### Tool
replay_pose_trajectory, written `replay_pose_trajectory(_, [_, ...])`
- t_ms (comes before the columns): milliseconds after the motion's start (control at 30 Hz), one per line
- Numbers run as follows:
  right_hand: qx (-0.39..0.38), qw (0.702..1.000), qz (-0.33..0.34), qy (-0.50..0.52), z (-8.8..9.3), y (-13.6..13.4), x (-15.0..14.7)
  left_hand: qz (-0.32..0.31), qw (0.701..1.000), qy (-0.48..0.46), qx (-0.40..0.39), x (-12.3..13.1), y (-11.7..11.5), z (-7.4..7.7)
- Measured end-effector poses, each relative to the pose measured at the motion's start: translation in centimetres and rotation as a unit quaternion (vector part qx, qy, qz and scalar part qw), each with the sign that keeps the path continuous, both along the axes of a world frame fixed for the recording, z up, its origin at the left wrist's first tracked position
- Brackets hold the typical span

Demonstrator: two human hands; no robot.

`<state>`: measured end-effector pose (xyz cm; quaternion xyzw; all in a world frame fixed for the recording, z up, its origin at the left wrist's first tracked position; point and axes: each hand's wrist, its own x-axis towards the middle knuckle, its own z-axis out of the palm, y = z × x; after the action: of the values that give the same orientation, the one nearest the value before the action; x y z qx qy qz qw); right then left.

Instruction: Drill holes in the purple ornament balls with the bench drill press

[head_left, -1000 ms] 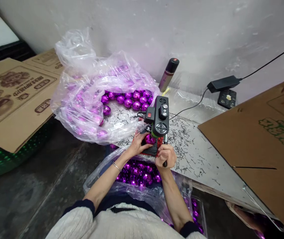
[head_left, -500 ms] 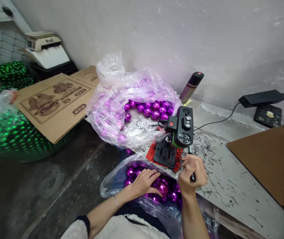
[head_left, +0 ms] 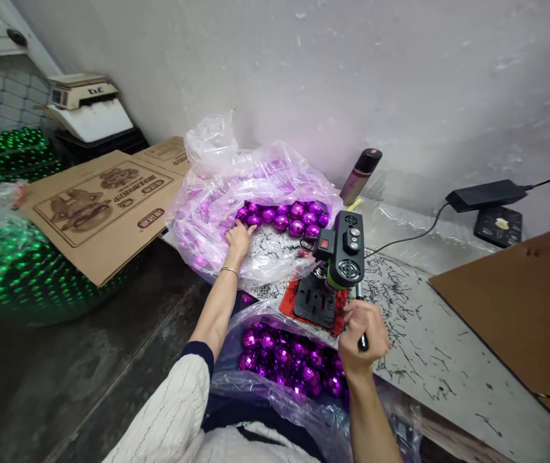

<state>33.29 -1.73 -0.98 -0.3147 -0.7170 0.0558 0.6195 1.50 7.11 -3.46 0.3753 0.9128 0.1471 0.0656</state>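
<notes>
My left hand (head_left: pixel 240 238) reaches into an open clear plastic bag (head_left: pixel 262 275) on the table. Its thumb and forefinger are spread at a shiny purple mirrored ball (head_left: pixel 254 220), at the near edge of several such balls; the other fingers are partly hidden. In front of me, my right hand (head_left: pixel 364 334) is wrapped round the black-ended lever (head_left: pixel 363 343) of a small black bench drill press (head_left: pixel 349 247). The press has a slotted base plate (head_left: pixel 314 302) over a red mat. Below it, a second plastic bag at my lap holds more purple balls (head_left: pixel 282 355).
Dark shavings litter the white table (head_left: pixel 429 347). A spray can (head_left: pixel 360 175) stands by the wall, left of a power adapter (head_left: pixel 487 194). Cardboard (head_left: pixel 520 302) lies at right, a printed carton (head_left: pixel 105 206) at left. Green balls (head_left: pixel 24 270) fill a bag below, with a scale (head_left: pixel 84 96) behind.
My left hand has left the balls in the lap bag and moved up and forward to those in the table bag. My right hand stays on the lever.
</notes>
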Motion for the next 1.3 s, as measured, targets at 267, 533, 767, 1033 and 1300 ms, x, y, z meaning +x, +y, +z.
replay_pose_trajectory(267, [-0.013,1.000,-0.001,-0.012,0.0,-0.2,0.1,-0.086,0.981,-0.141,0.103,-0.5,3.4,-0.4])
replay_pose_trajectory(533, [0.006,1.000,0.001,-0.015,0.1,0.0,0.0,-0.123,0.911,-0.311,0.240,0.6,0.4,0.9])
replay_pose_trajectory(767, [-0.002,1.000,-0.011,-0.016,0.1,0.0,0.0,-0.150,0.645,-0.673,0.330,6.0,-7.9,0.1])
replay_pose_trajectory(1033, [-0.002,1.000,-0.004,-0.010,-0.5,0.0,0.0,-0.083,0.510,-0.807,0.285,11.5,-11.0,-2.9])
replay_pose_trajectory(1300, [-0.075,0.993,0.008,0.088,-1.0,0.1,0.1,-0.098,0.502,-0.832,0.214,13.1,-12.9,-3.5])
